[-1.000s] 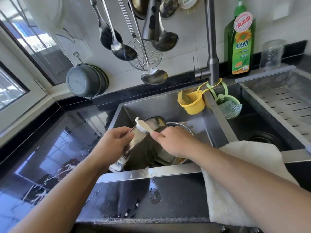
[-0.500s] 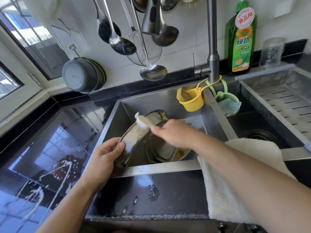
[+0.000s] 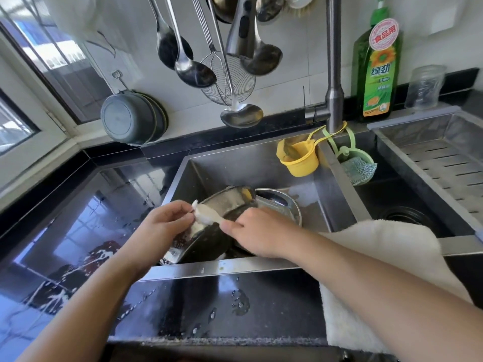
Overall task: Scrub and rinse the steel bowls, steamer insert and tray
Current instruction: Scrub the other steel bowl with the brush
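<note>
Green dish-soap bottle by the wall: round pink sticker w/ red chars "食品用". Label below reads "绿劲" in white. Smaller print on it too blurred to read.

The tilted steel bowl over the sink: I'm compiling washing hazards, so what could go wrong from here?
1. The soapy steel bowl, tilted in the left hand, might slip onto the bowl below.
2. The brush in the right hand may flick more suds onto the already spattered black counter.
</note>
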Action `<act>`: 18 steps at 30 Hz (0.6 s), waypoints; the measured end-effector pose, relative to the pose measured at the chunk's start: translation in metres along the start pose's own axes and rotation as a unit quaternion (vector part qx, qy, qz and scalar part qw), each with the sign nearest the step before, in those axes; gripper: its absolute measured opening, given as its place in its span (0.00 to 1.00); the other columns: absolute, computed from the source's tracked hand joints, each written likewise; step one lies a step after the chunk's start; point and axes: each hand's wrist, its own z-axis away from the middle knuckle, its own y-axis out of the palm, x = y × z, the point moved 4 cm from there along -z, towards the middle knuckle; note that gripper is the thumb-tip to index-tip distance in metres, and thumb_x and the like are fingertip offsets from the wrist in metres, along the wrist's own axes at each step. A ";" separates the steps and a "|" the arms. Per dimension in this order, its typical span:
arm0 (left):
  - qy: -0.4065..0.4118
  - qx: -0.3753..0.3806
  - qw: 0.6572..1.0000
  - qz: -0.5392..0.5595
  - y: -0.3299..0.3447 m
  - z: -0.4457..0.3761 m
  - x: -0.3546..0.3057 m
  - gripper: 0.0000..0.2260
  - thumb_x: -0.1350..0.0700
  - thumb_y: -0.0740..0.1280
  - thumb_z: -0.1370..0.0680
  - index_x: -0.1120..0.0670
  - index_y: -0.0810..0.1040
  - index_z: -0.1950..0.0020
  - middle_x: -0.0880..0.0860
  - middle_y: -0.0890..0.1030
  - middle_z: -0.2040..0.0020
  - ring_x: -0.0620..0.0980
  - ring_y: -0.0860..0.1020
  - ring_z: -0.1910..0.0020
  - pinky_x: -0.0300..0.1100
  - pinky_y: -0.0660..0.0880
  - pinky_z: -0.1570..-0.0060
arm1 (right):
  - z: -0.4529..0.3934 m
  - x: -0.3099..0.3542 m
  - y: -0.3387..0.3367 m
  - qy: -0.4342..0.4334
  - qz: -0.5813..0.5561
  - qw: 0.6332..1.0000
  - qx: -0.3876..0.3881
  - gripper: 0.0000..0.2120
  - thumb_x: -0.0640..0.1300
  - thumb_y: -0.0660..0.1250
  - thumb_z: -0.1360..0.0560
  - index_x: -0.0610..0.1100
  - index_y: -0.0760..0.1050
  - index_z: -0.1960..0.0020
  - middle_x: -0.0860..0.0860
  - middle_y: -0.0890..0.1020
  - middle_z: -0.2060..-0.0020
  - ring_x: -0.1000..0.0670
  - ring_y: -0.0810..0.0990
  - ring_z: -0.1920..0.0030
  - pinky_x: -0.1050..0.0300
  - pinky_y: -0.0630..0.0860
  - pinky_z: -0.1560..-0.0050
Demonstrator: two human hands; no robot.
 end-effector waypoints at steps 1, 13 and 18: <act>0.019 -0.013 0.999 -0.036 0.004 0.000 -0.002 0.07 0.59 0.68 0.18 0.51 0.84 0.52 0.60 0.84 0.57 0.54 0.78 0.59 0.49 0.72 0.55 | 0.003 0.004 0.003 -0.010 0.005 1.000 0.000 0.29 0.67 0.50 0.19 0.47 0.68 0.67 0.49 0.74 0.65 0.43 0.75 0.57 0.49 0.72 0.54; -0.035 -0.042 0.963 0.265 0.026 -0.009 -0.020 0.17 0.67 0.59 0.21 0.62 0.83 0.38 0.67 0.85 0.45 0.62 0.85 0.50 0.55 0.81 0.44 | 0.002 0.004 -0.005 -0.008 0.037 0.999 -0.037 0.29 0.68 0.49 0.19 0.48 0.69 0.66 0.48 0.77 0.62 0.42 0.76 0.55 0.49 0.71 0.57; -0.078 -0.038 0.953 0.292 0.033 -0.011 -0.018 0.22 0.47 0.58 0.16 0.62 0.81 0.35 0.66 0.85 0.46 0.61 0.84 0.54 0.50 0.81 0.53 | -0.005 -0.010 -0.029 0.034 0.032 0.993 -0.105 0.30 0.67 0.48 0.18 0.48 0.70 0.66 0.51 0.74 0.66 0.42 0.78 0.58 0.50 0.70 0.61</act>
